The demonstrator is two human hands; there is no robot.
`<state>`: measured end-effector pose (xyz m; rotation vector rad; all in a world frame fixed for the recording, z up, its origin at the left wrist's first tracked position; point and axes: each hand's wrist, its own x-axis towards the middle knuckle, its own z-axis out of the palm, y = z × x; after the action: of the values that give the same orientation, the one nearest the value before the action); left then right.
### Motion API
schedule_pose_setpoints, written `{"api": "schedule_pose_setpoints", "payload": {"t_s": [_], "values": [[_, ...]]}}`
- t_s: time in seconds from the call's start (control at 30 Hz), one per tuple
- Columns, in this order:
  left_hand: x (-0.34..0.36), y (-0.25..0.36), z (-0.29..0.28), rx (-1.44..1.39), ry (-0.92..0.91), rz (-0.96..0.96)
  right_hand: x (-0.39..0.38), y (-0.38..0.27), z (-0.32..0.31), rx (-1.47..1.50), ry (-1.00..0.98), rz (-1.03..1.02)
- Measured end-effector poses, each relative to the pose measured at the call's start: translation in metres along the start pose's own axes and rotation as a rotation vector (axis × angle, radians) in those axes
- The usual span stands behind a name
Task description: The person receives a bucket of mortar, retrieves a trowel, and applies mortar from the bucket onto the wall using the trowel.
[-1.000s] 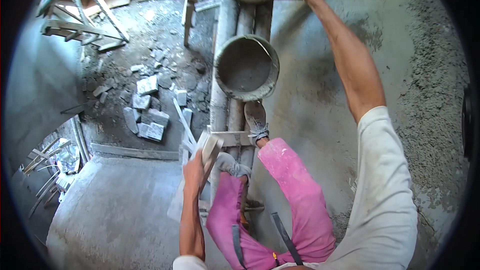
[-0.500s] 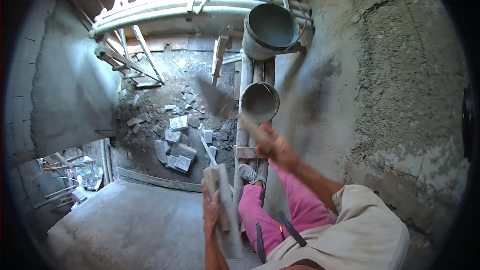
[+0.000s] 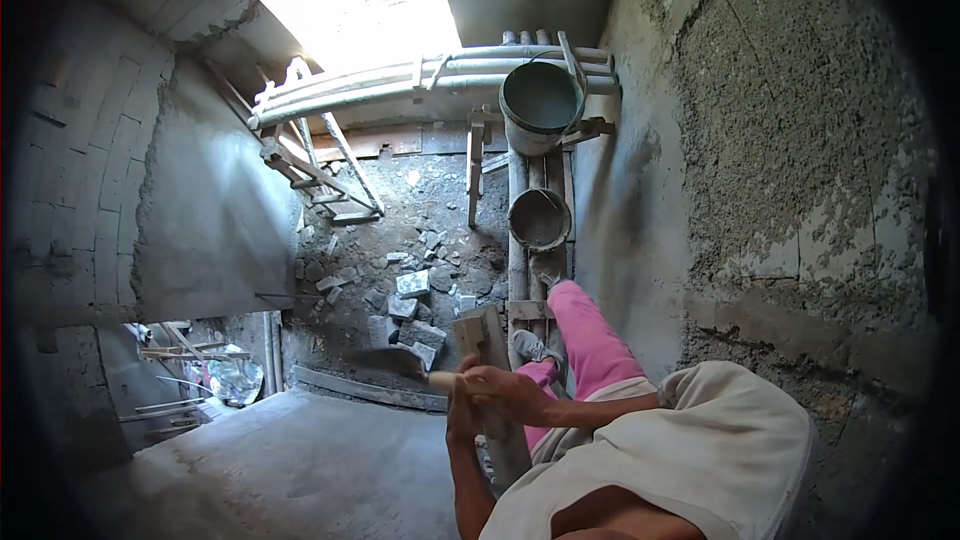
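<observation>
My right hand (image 3: 510, 393) is closed round the pale handle of a trowel (image 3: 388, 363), whose dark, blurred blade points left. Close beside it, my left hand (image 3: 462, 422) grips a long, mortar-smeared plastering float (image 3: 507, 445), partly covered by my right hand and forearm. The two hands overlap in front of my body, with the trowel handle crossing over the left hand. Ahead, a small bucket (image 3: 541, 247) stands on the scaffold poles. Behind it is a larger bucket (image 3: 533, 140) holding grey mix.
Narrow scaffold poles (image 3: 517, 275) run forward under my feet. A rough, partly plastered wall (image 3: 790, 140) rises close on the right. Down on the left lie broken blocks (image 3: 412, 284) and rubble, with a wooden trestle (image 3: 350, 165) beyond. A grey ledge (image 3: 300, 460) is at lower left.
My right hand has come back toward me and left from near the small bucket, bringing the trowel to the float. The view has shifted, showing more of the bright opening.
</observation>
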<state>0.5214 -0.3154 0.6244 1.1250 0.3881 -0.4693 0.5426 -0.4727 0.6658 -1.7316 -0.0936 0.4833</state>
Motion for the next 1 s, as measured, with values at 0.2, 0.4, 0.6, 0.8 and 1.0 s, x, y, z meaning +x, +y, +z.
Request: {"api": "schedule_pose_setpoints", "payload": {"t_s": [0.2, 0.4, 0.6, 0.8, 1.0], "values": [[0.028, 0.021, 0.013, 0.021, -0.025, -0.175, 0.004, 0.018, -0.047, -0.368, -0.114, -0.388], [0.097, 0.072, 0.043, 0.431, -0.098, -0.304, 0.069, 0.019, -0.143, -0.645, -0.055, -0.545], [0.172, 0.095, 0.096, 0.515, -0.236, -0.427, 0.117, 0.032, -0.225, -0.958, -0.142, -0.672], [0.243, 0.093, 0.145, 0.611, -0.378, -0.553, 0.169, 0.058, -0.272, -1.002, -0.301, -0.635], [0.293, 0.100, 0.133, 0.295, -0.196, -0.131, 0.206, 0.084, -0.342, -1.032, -0.184, -0.116]]}}
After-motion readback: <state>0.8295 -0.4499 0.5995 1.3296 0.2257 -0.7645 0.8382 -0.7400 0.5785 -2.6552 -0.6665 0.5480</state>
